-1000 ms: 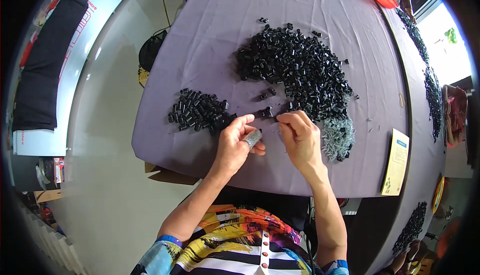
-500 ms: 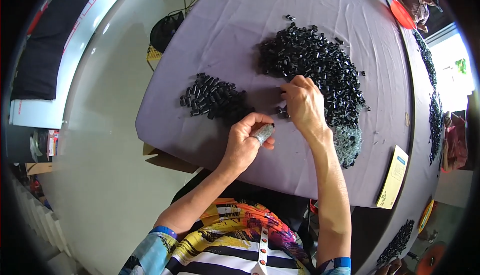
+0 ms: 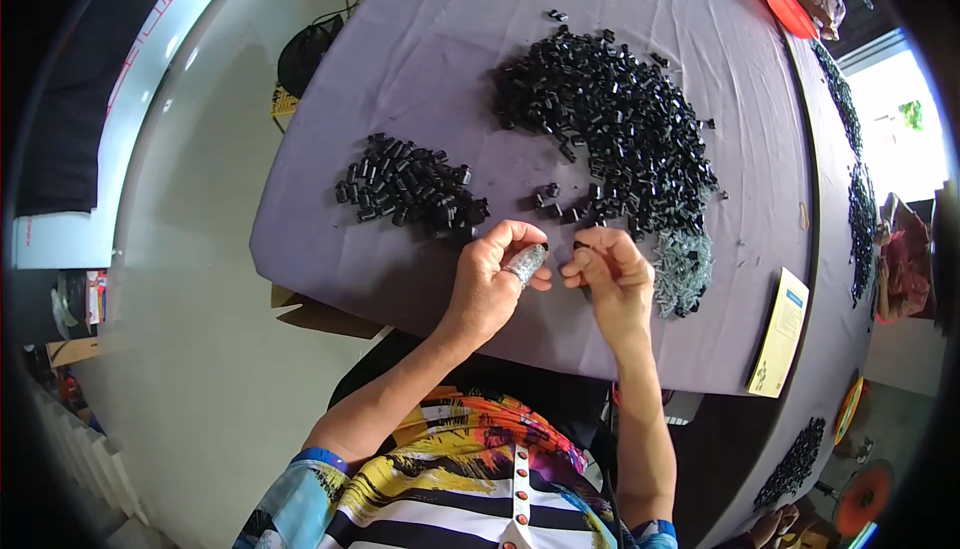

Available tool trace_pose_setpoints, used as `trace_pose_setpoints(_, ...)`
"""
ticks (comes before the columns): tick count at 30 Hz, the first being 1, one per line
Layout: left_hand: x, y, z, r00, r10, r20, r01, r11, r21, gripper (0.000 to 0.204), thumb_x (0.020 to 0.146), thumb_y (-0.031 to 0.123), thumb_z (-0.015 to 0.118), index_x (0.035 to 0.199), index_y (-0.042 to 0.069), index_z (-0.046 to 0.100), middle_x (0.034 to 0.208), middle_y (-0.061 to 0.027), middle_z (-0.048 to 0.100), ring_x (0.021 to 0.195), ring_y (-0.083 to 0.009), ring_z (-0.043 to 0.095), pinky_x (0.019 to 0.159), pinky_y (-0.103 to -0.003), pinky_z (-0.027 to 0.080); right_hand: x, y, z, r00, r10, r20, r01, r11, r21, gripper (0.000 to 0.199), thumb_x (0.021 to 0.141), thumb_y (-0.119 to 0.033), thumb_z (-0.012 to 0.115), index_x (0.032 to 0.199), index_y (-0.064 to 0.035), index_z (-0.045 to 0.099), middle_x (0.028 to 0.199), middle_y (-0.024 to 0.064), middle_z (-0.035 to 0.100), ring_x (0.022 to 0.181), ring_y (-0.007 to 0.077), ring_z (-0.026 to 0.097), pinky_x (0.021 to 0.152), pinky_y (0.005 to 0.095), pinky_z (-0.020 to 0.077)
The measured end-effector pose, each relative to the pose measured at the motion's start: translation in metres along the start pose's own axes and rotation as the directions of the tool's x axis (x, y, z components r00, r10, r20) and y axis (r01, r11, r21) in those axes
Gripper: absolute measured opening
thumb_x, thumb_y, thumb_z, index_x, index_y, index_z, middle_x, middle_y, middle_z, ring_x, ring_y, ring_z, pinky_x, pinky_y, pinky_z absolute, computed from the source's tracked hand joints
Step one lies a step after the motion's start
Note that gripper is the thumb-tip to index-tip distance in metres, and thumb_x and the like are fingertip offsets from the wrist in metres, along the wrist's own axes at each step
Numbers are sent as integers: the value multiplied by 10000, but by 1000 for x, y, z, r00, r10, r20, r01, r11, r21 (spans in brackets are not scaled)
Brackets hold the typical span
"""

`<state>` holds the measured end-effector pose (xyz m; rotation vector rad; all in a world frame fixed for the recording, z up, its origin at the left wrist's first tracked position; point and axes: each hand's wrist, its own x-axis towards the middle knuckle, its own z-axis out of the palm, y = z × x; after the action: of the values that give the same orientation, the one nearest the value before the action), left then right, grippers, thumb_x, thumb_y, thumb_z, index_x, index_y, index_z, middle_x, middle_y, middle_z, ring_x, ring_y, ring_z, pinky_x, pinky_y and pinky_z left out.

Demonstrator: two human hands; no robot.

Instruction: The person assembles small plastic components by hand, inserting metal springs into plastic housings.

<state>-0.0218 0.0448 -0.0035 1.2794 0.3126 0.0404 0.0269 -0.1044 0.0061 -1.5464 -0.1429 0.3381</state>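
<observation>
The left hand (image 3: 492,279) is gripping silvery small parts (image 3: 524,262); the right hand (image 3: 612,271) is pinching a black piece (image 3: 580,245) w/ narrow fingers. A yellow card (image 3: 779,332) w/ blue label is lying at the purple table (image 3: 400,259) edge, right side.

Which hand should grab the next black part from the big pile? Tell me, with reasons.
Probably the right hand. It sits at the near edge of the big pile, with loose black parts just beyond its fingertips. The left hand is full of small silvery pieces and lies nearer the small pile.

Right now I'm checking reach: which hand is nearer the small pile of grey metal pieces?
Right. The right hand sits just beside the grey metal pieces, on their left; the left hand is farther left, beyond the right hand.
</observation>
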Motion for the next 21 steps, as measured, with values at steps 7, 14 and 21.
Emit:
trace_pose_setpoints(7,-2,-3,16,998,-7,64,1,996,90,207,880,-108,451,1020,-27,579,867,-70,632,743,-120,644,689,-274,571,-16,16,-4,994,-96,-50,97,995,28,153,919,52,535,1041,33,626,880,17,606,725,72,597,682,203,505)
trace_pose_setpoints(14,-2,-3,17,994,25,107,-39,991,131,224,871,-127,450,1020,-36,591,865,-67,648,750,-112,647,703,-266,570,-16,9,-2,969,-248,-8,237,937,-256,195,854,90,545,1002,13,647,831,71,597,700,120,627,635,234,514)
trace_pose_setpoints(21,0,-3,17,995,25,98,-35,994,106,193,872,-129,483,1007,-52,598,879,-67,647,773,-106,641,725,-265,578,-16,10,0,950,-312,-11,290,893,-344,179,836,57,589,991,1,661,883,96,653,710,198,663,641,276,527)
